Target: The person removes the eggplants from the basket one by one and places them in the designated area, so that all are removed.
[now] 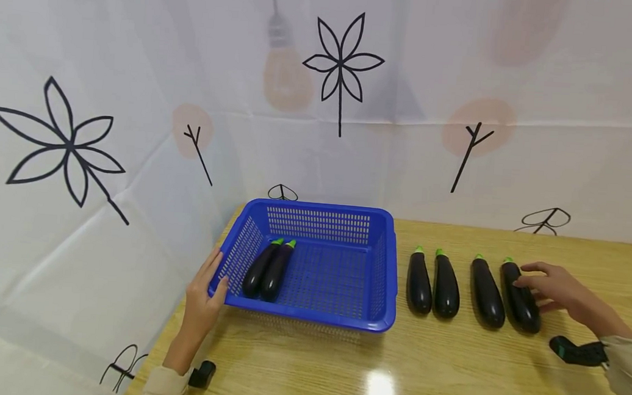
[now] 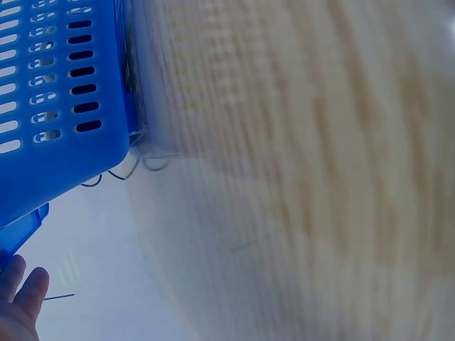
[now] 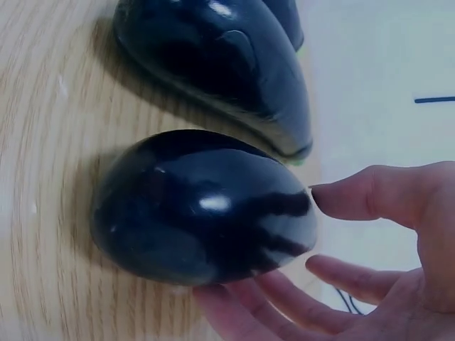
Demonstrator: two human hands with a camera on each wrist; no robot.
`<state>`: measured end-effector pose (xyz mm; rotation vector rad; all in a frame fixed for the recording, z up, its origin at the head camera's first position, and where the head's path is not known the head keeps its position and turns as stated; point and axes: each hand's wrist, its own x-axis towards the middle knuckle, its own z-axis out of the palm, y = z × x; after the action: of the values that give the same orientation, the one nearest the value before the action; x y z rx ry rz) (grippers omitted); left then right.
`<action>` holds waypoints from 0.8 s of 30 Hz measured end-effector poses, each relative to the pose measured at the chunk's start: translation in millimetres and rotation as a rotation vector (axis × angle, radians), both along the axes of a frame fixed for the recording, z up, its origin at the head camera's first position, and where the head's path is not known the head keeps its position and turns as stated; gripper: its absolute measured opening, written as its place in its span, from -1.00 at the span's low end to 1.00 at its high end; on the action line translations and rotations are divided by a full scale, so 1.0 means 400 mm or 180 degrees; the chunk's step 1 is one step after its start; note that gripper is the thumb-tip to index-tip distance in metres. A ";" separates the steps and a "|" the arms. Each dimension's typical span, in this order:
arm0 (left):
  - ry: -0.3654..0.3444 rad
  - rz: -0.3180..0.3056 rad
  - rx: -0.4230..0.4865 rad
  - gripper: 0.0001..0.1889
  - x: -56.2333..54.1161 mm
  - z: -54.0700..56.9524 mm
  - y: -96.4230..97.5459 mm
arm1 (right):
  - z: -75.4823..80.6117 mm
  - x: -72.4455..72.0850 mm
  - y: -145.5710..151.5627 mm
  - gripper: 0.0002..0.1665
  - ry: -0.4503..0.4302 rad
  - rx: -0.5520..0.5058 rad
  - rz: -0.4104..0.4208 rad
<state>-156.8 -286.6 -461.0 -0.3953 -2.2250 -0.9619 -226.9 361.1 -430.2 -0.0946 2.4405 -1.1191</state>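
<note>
A blue plastic basket (image 1: 308,315) with slotted walls stands on the table, and two dark eggplants (image 1: 276,274) with green stem ends lie side by side in its left part. My left hand (image 1: 202,300) rests at the basket's front left corner, fingers extended along the outside and thumb at the rim. Far to the right, my right hand (image 1: 559,292) is at the rightmost eggplant (image 1: 520,300). In the right wrist view, the thumb (image 3: 355,193) and the other fingers spread on either side of that eggplant's stem end, fingertips right at its skin.
Three more eggplants lie in the same row: one eggplant (image 1: 487,295) beside the rightmost, then a pair (image 1: 446,286) nearer the basket. The wood-grain table (image 1: 304,368) ends at a patterned white cloth (image 1: 406,167) behind and to the left.
</note>
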 end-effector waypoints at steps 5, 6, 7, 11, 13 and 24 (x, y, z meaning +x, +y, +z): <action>0.0025 -0.0010 -0.0020 -0.46 -0.002 -0.002 -0.001 | 0.015 0.008 0.007 -0.13 0.0033 -0.0028 -0.0006; 0.0028 -0.0013 -0.0023 -0.46 -0.003 -0.003 -0.002 | 0.020 0.009 0.008 -0.14 0.0063 -0.0018 -0.0011; 0.0029 -0.0016 -0.0027 -0.45 -0.004 -0.004 -0.002 | 0.024 0.010 0.008 -0.15 0.0101 -0.0007 -0.0013; 0.0014 -0.0003 -0.0012 -0.45 -0.002 -0.005 -0.002 | 0.036 0.013 0.001 -0.19 0.0298 0.0072 0.0001; -0.0005 0.0014 -0.0010 -0.45 0.000 -0.003 -0.001 | 0.043 0.014 -0.009 -0.20 0.0360 0.0111 -0.0005; 0.0010 0.0000 -0.0026 -0.46 0.002 0.002 0.002 | 0.113 0.017 -0.109 -0.34 0.0671 -0.0074 0.0094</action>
<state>-155.8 -285.7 -460.4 -0.4002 -2.2268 -0.9519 -220.1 317.4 -385.0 -0.2675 2.6004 -1.1778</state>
